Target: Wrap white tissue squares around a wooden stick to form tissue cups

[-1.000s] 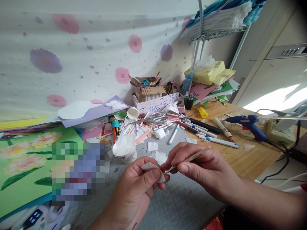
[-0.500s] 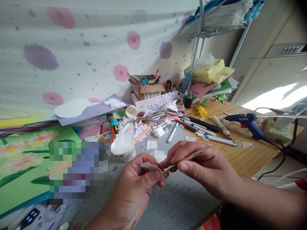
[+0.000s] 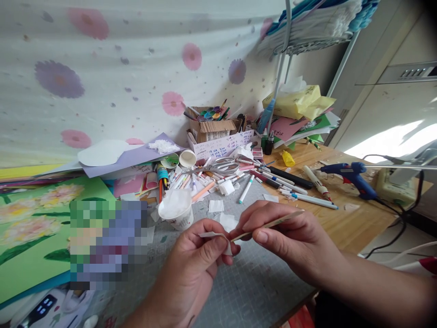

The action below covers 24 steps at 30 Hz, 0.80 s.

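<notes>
My left hand (image 3: pixel 194 259) pinches a small white paper piece (image 3: pixel 213 237) between thumb and fingers, low in the middle of the view. My right hand (image 3: pixel 283 237) grips a thin wooden stick (image 3: pixel 269 224) whose tip meets the edge of that paper. Both hands hover above a grey cutting mat (image 3: pixel 246 287). A white paper cup (image 3: pixel 175 209) with white stuff in it stands just beyond my left hand, with small white paper squares (image 3: pixel 216 206) scattered beside it.
A heap of pens and scissors (image 3: pixel 221 168) lies behind the mat, with a cardboard box (image 3: pixel 211 127) of bits. A blue glue gun (image 3: pixel 351 175) rests on the wooden table at right. Green flower artwork (image 3: pixel 37 218) lies at left. A paper stack (image 3: pixel 297 114) sits under a wire shelf.
The stick's tip has shifted slightly at the paper's edge and the paper piece has turned a little in my left fingers. Both hands stay in the same place.
</notes>
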Tool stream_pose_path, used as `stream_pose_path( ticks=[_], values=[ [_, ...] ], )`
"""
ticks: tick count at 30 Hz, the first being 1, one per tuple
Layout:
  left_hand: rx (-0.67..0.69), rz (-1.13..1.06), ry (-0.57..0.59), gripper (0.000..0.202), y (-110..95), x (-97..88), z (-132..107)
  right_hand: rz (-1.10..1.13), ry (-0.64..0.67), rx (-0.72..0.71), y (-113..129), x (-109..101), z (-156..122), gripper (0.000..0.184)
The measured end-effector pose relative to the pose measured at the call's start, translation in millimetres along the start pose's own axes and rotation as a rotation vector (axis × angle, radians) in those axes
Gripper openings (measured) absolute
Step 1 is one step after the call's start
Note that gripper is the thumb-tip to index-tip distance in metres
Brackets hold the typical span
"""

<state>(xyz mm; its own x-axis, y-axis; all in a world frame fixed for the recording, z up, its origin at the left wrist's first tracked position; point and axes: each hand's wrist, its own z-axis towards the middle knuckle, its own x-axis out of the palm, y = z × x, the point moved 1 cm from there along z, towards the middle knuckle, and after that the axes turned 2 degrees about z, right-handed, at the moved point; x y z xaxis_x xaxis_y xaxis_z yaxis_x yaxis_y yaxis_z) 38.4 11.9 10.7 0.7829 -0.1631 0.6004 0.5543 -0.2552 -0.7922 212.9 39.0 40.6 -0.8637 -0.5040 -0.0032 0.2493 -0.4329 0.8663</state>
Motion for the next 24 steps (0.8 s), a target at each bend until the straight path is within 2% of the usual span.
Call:
stream_pose_path(
  ticks=[7, 24],
  values=[
    [-0.015, 0.005, 0.073, 0.007, 2.0, 0.6, -2.5, -0.101, 0.023, -0.035, 5.7, 0.3, -0.2, 0.01],
    [-0.05, -0.064, 0.092, 0.009, 2.8, 1.8, -0.2, -0.128, 0.086, -0.071, 9.4, 2.0, 2.1, 0.014]
  ],
)
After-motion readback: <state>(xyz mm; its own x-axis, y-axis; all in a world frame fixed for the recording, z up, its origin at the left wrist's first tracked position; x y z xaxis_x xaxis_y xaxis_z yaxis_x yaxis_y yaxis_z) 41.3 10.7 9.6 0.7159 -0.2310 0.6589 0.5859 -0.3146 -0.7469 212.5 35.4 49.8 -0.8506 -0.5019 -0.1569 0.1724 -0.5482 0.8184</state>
